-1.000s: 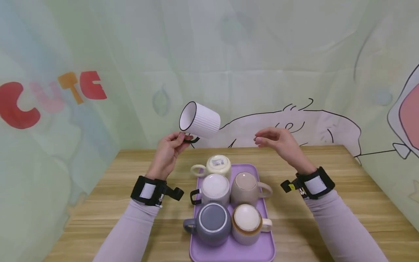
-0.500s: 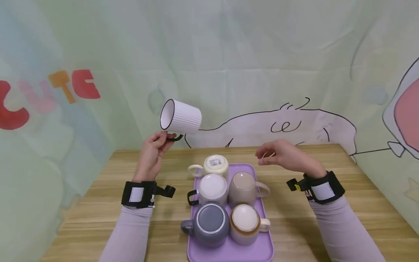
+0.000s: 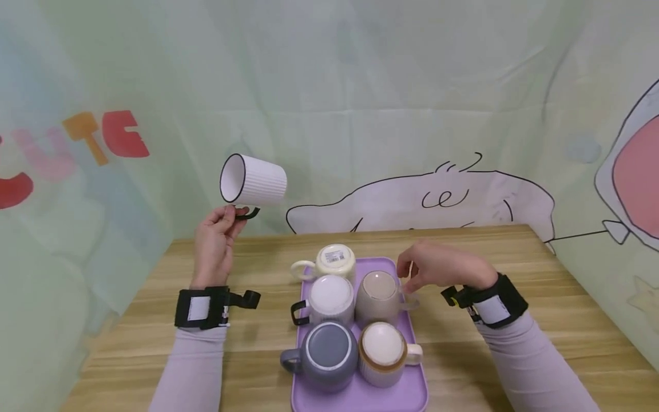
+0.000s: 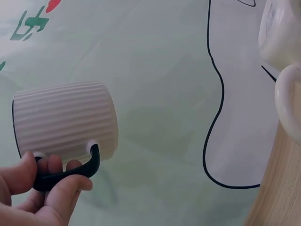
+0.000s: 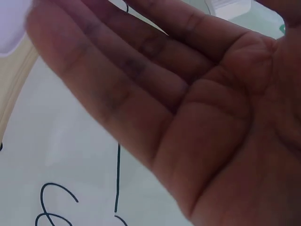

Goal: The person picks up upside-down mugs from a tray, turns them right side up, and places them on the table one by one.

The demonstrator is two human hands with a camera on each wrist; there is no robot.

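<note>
My left hand (image 3: 216, 240) pinches the black handle of a white ribbed mug (image 3: 262, 182), held tilted on its side above the far left of the table; its black-edged mouth faces left. In the left wrist view the fingers curl through the handle (image 4: 70, 175). My right hand (image 3: 445, 263) hovers over the handle of an upside-down taupe mug (image 3: 380, 294), thumb and fingers apart. Its palm (image 5: 207, 127) fills the right wrist view, fingers extended, nothing in them. The taupe mug stands at the right of a purple tray (image 3: 360, 397).
Also upside down on the tray are a cream mug (image 3: 336, 260), a white mug with a black handle (image 3: 332, 297), a dark grey mug (image 3: 329, 352) and a brown-banded mug (image 3: 383, 352). Behind the wooden table (image 3: 515, 343) hangs a printed cloth (image 3: 360, 131).
My left hand has carried the white ribbed mug leftward. My right hand has come down from above the table's far edge to the taupe mug's handle.
</note>
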